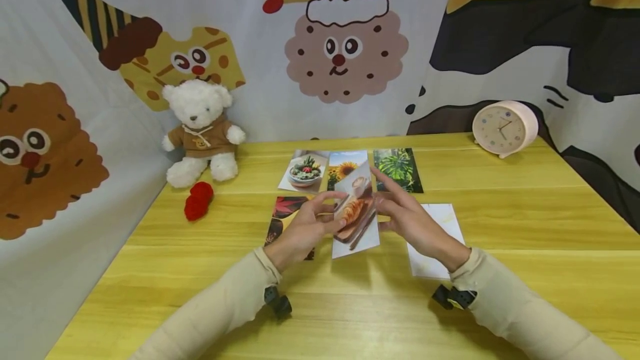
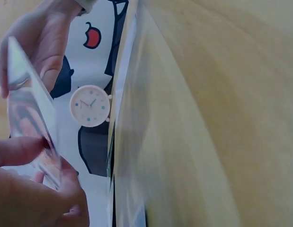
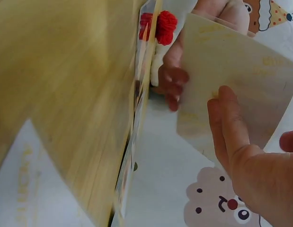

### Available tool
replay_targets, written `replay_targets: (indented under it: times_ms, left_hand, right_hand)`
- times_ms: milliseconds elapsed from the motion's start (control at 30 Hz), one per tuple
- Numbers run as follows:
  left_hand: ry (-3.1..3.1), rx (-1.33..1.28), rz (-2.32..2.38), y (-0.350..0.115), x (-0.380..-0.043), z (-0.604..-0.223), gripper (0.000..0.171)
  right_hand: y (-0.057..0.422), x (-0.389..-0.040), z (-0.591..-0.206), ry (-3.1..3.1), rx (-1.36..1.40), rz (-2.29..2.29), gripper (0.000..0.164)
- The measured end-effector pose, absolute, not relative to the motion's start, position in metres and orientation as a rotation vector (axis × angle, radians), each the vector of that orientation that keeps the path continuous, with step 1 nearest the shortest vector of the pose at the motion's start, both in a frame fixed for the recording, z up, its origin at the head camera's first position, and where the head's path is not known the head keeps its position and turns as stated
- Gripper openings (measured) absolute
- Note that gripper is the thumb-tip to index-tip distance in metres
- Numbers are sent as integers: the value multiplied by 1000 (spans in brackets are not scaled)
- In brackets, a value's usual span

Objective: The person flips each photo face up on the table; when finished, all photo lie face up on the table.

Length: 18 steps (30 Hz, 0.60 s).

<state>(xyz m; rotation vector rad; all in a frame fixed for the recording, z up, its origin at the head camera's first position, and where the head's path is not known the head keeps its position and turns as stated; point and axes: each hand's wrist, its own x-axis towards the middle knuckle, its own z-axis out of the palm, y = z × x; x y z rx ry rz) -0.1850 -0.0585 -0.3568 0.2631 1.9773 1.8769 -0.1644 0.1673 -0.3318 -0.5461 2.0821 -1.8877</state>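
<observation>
Above the table, my left hand [image 1: 302,229] pinches a photo card [image 1: 356,210] showing a croissant and a cup, its thumb on the picture side. My right hand [image 1: 412,226] is at the card's right side. In the right wrist view its straight fingers [image 3: 231,118] touch the card's pale back, and its thumb stands apart. Behind the held card lie a succulent card [image 1: 303,174], a partly covered sunflower card [image 1: 345,165] and a green leaf card [image 1: 400,168]. A card with red leaves [image 1: 280,221] is partly hidden under my left hand. A white card [image 1: 435,260] lies below my right forearm.
A white teddy bear [image 1: 200,132] in a brown hoodie sits at the back left, with a red fuzzy object [image 1: 198,201] in front. A round pink clock [image 1: 505,128] stands at the back right. A cartoon-printed curtain [image 1: 260,115] hangs behind the wooden table [image 1: 350,315].
</observation>
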Motion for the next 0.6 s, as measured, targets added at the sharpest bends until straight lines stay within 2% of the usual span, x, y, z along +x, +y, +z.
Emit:
replay_targets:
  times_ms: [300,600]
  left_hand:
    - [2094,244,1805,-72,-185,-365,51]
    - [2312,349,1575,-85,-184,-360,43]
  right_hand:
    - [176,-162,-346,2242,-584,-1674,91]
    - [168,-163,-358,2531,-607,-1455,74]
